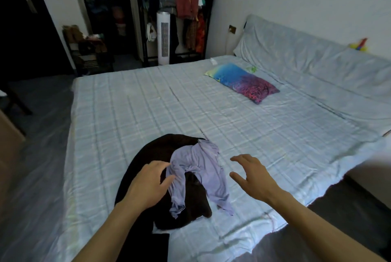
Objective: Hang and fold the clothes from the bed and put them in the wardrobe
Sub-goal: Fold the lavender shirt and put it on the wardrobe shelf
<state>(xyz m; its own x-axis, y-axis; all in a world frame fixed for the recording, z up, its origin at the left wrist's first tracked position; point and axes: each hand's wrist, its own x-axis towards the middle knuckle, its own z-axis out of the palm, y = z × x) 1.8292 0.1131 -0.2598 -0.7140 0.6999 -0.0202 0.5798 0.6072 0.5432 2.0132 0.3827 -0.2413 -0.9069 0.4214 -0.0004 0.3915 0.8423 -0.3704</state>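
Reaching forward over the bed, both forearms are bare and extended. Left hand sits palm down, fingers loosely curved and touching the edge of the lilac garment; whether they actually pinch the cloth cannot be told. Right hand hovers just beside the garment, fingers spread wide, holding nothing. Lilac garment: thin, smooth, crumpled (a soft sheen on the folds), lying on a dark brown garment of matte, heavier cloth, bunched near the bed's near edge. Bedsheet: pale blue plaid, lightly wrinkled. A printed blue-and-pink pillow lies well apart.
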